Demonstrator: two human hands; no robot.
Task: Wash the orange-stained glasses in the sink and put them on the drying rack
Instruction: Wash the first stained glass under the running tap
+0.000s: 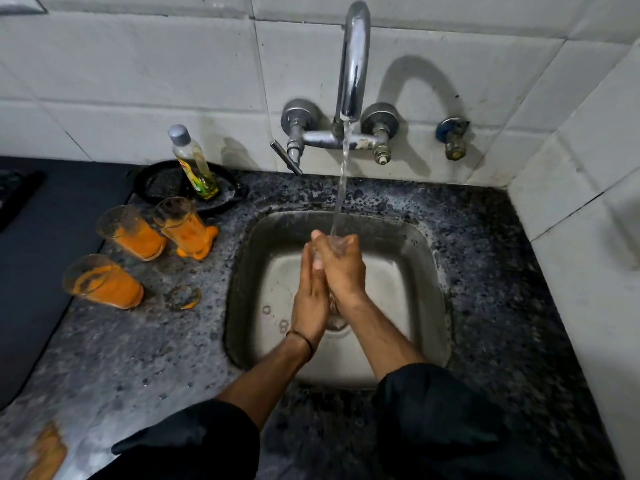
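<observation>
Plainly the washing step is in hand, with one glass under water and three waiting. Speckled stone counter (pixel 485 271) surrounds the steel sink (pixel 429 271), and both hands work over the middle of the basin. Beyond the fingertips the wall tap (pixel 353 64) runs, its stream (pixel 341 188) falling straight onto them. The left hand (pixel 311 289) lies with its fingers fairly straight, pressed flat against what looks like a clear glass (pixel 334 245). The right hand (pixel 346 271) curls round it from the other side. Much of that glass is hidden, so I cannot tell how clean it is. Well to the left of the left hand, three orange-stained glasses (pixel 135 233) stand on the counter beside spilled orange (pixel 197 252). Beyond them a black plate (pixel 228 192) bears a soap bottle (pixel 195 164). No drying rack shows. Next, I judge, the rinsed glass needs a firm, wet-handed carry to the rack, wherever that is. After that comes a reach left for a stained one, kept upright so the dregs stay in.
</observation>
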